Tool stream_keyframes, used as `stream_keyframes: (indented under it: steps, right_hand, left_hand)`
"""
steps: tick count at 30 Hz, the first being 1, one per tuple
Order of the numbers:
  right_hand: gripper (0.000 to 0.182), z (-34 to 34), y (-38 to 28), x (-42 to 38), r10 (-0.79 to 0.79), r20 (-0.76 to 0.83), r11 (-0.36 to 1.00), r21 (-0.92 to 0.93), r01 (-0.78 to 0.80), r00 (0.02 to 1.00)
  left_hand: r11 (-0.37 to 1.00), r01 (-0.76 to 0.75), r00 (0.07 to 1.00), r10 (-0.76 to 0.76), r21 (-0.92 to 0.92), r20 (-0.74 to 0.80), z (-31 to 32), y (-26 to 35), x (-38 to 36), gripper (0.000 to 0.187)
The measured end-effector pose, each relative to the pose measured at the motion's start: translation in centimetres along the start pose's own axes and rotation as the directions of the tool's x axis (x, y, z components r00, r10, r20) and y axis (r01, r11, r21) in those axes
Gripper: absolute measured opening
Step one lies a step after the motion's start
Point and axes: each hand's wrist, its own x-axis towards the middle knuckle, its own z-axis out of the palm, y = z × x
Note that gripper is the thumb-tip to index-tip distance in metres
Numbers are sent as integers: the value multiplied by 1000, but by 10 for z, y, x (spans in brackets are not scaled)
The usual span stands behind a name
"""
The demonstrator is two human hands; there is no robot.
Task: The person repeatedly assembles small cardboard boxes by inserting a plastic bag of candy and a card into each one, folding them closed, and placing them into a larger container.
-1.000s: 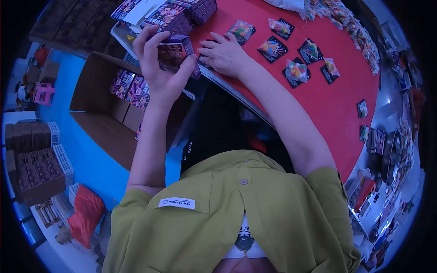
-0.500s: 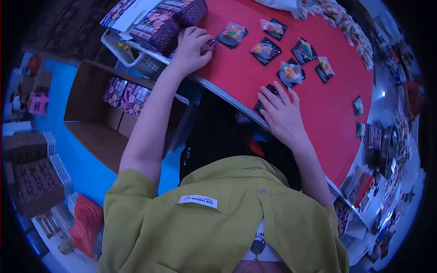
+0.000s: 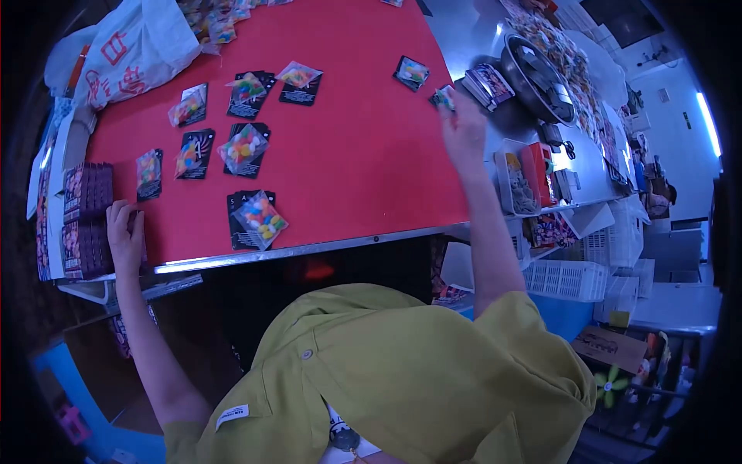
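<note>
Pinching a small candy packet (image 3: 443, 97) in the right hand (image 3: 462, 131), grip closed on it at the fingertips, packet lifted just above the far right edge of the red desk (image 3: 363, 170). Half a second ago that hand was lying flat on a card at the near edge; now it is reaching out and up, arm stretched almost straight, palm turned away from the camera. Packet is looking clear with coloured sweets inside, partly hidden by the fingers.

Left hand (image 3: 124, 236) is resting at the near left corner of the desk, fingers curled loosely, touching the purple boxes (image 3: 85, 220) stacked there; cannot tell if it is actually gripping one. Earlier it was further in, on a packet by the boxes.

View is also swinging right: the metal bowl (image 3: 533, 73) and the red box (image 3: 536, 172) beside the desk are now showing.

Lying across the desk: more packets on black cards, nearest one (image 3: 259, 219) sitting by the front edge, another (image 3: 243, 147) mid-desk, one (image 3: 410, 72) just beside the raised hand. White bag (image 3: 135, 50) is sitting at the far left corner.
</note>
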Motion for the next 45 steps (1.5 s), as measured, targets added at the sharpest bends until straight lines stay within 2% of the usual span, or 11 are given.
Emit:
stream_keyframes:
  steps: [8, 11, 17, 22, 25, 26, 29, 32, 35, 40, 45]
  right_hand:
    - [29, 38, 145, 56, 62, -16, 773, -632, -58, 998]
    - [22, 28, 137, 68, 210, 314, 778, -627, 36, 926]
    - [24, 25, 147, 75, 378, 210, 850, -465, -248, 902]
    - [24, 2, 135, 82, 307, 289, 898, -403, -176, 907]
    - [22, 0, 128, 82, 286, 212, 855, -497, -149, 934]
    - [20, 1, 126, 81, 231, 129, 815, -567, -119, 964]
    - [14, -14, 76, 72, -347, -120, 777, -592, 213, 930]
    - [12, -26, -52, 34, -605, -290, 796, -199, 572, 741]
    - [12, -36, -146, -35, -739, -241, 541, 343, 768, 629]
    - [28, -30, -186, -74, -774, 61, 403, 815, 416, 630]
    - [42, -15, -196, -57, -552, -57, 524, 752, 400, 832]
  left_hand:
    - [990, 2, 1000, -4, 141, 15, 5, -5, 7, 13]
    - [995, 25, 999, -28, 93, 28, 5, -5, 5, 14]
    - [975, -35, 999, 42, 220, -28, 11, -10, -1, 13]
    - [855, -122, 952, 244, 504, -183, -4, 26, 5, 22]
    - [966, -174, 907, 233, 193, -350, -2, 91, 12, 23]
    - [976, -99, 941, 28, -195, -338, 0, 116, 12, 25]
    - [131, 139, 977, -182, -982, 114, 12, 181, 17, 33]
    - [-587, 381, 899, 55, -715, 434, 44, 240, 15, 62]
    - [-713, 455, 870, 229, -533, 436, 69, 242, 16, 89]
    - [-727, 457, 860, 215, -512, 463, 56, 229, 1, 80]
    - [-526, 644, 718, 163, -556, 677, 49, 234, -9, 51]
